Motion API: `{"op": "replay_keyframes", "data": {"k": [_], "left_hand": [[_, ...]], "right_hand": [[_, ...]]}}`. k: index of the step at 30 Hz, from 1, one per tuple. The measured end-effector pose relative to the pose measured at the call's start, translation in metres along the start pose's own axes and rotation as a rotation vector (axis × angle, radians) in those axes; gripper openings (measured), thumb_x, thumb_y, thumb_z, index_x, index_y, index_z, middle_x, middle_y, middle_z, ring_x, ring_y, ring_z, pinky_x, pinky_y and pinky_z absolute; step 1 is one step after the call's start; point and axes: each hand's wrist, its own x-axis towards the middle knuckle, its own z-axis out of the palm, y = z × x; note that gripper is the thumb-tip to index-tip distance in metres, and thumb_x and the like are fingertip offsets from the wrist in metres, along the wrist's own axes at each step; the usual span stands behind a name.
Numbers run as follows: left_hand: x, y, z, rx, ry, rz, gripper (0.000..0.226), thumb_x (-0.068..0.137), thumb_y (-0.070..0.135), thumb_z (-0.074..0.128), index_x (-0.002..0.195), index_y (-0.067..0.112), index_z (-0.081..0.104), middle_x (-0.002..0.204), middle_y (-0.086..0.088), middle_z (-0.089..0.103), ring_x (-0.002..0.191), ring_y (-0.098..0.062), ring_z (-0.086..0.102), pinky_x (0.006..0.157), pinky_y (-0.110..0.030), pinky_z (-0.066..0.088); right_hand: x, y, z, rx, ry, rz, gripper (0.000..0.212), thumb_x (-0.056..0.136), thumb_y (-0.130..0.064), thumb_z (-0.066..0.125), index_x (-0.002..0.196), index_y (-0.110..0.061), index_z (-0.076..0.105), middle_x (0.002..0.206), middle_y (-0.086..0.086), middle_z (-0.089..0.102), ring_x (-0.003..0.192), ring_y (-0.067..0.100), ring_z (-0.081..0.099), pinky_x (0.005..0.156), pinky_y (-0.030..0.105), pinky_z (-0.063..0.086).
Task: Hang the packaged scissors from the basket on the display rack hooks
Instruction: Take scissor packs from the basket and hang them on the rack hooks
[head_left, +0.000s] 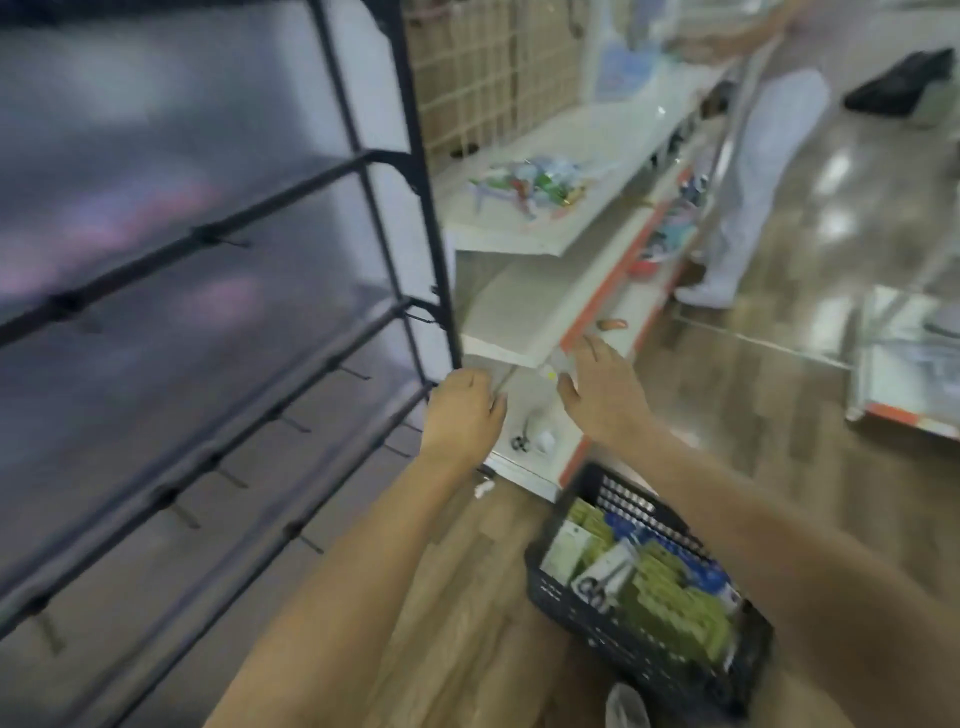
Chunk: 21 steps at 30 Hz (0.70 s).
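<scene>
While both hands (462, 410) (602, 395) hover empty-fingered, black basket (613, 618) on wood floor (467, 597), white shelves (524, 306) beyond

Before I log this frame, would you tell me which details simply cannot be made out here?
All in the head view:
- Left hand: motion blur hides whether its curled fingers hold anything.
- Right hand: fingertips smear into the white shelf; contact unclear.
- Basket: only one scissors pack is recognisable; the right arm covers one side.
- Display rack: upper hooks blurred, and cut off at the left edge.
</scene>
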Motion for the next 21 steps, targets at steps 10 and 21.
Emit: {"op": "replay_keyframes", "data": {"k": [10, 21], "left_hand": [[0.048, 0.125, 0.184, -0.089, -0.362, 0.084, 0.037, 0.100, 0.031, 0.037, 0.126, 0.008, 0.048, 0.128, -0.008, 0.052, 0.118, -0.023, 0.046, 0.091, -0.027, 0.034], [0.000, 0.103, 0.363, -0.045, -0.720, -0.001, 0.023, 0.097, 0.025, 0.044, 0.113, 0.011, 0.052, 0.115, -0.004, 0.054, 0.110, -0.020, 0.051, 0.079, -0.026, 0.037]], "right_hand": [[-0.056, 0.229, 0.026, -0.013, -0.162, 0.391, 0.051, 0.096, -0.019, 0.046, 0.142, 0.001, 0.032, 0.144, 0.016, 0.039, 0.129, 0.029, 0.041, 0.102, 0.035, 0.037], [-0.176, 0.335, 0.171, 0.095, -0.425, 0.800, 0.048, 0.098, -0.023, 0.042, 0.142, -0.006, 0.034, 0.143, 0.008, 0.041, 0.130, 0.021, 0.039, 0.104, 0.031, 0.039]]}}
